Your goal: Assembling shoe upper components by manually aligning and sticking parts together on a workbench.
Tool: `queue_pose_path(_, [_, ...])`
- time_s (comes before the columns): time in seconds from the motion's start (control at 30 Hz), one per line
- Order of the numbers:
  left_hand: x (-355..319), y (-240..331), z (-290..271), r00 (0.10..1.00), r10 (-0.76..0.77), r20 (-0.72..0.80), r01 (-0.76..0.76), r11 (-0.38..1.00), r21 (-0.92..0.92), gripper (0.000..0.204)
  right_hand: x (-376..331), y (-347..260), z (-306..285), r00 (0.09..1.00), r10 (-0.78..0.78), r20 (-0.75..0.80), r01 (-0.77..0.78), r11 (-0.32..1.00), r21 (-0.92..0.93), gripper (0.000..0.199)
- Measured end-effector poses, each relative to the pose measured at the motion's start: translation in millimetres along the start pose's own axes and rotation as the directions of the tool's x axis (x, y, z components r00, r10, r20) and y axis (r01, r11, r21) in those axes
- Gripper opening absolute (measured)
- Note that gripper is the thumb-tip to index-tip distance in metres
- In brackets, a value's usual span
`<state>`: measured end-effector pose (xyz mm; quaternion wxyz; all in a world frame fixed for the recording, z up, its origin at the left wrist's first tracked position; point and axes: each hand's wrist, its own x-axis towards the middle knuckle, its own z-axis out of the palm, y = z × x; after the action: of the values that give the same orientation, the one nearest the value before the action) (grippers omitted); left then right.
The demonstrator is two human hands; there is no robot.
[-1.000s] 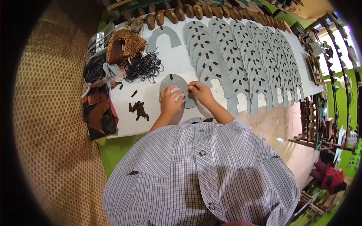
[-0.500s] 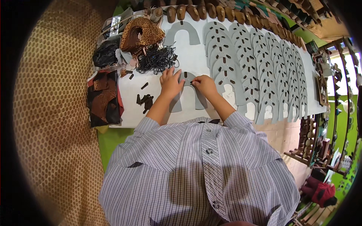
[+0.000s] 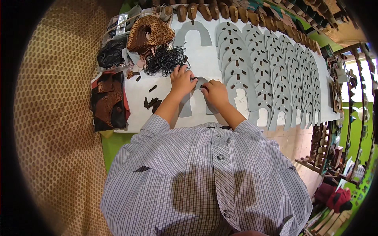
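A grey horseshoe-shaped cut piece (image 3: 186, 107) lies on the white table (image 3: 165, 114) in front of me. My left hand (image 3: 182, 80) presses on its upper left part. My right hand (image 3: 214, 91) rests on its upper right part, fingers pinched at the arch; what they pinch is too small to tell. Small dark brown strips (image 3: 152, 102) lie just left of my left hand.
Several rows of grey cut pieces (image 3: 271, 74) with dark strips cover the table's right half. A lone grey piece (image 3: 193, 33) lies at the back. A leopard-print bundle (image 3: 149, 33), black netting (image 3: 165, 61), dark leather scraps (image 3: 108, 100) and wooden shoe lasts (image 3: 197, 10) surround them.
The view has shifted, so the table sits higher in the picture. Both hands stay on the grey piece, with the fingers shifted slightly along its arch.
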<state>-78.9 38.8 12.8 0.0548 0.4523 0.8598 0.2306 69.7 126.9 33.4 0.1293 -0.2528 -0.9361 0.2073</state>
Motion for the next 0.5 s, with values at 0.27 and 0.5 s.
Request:
queue_pose_path(0.27, [3, 4, -5, 0.998, 0.062, 0.019, -0.062, 0.998, -0.009, 0.028, -1, 11, 5, 0.971, -0.218, -0.098, 0.204, 0.970, -0.134, 0.008])
queue_pose_path(0.5, [7, 1, -4, 0.996, 0.018, 0.092, -0.014, 0.999, -0.045, 0.032, -2, 12, 5, 0.959, -0.275, -0.074, 0.259, 0.950, -0.175, 0.005])
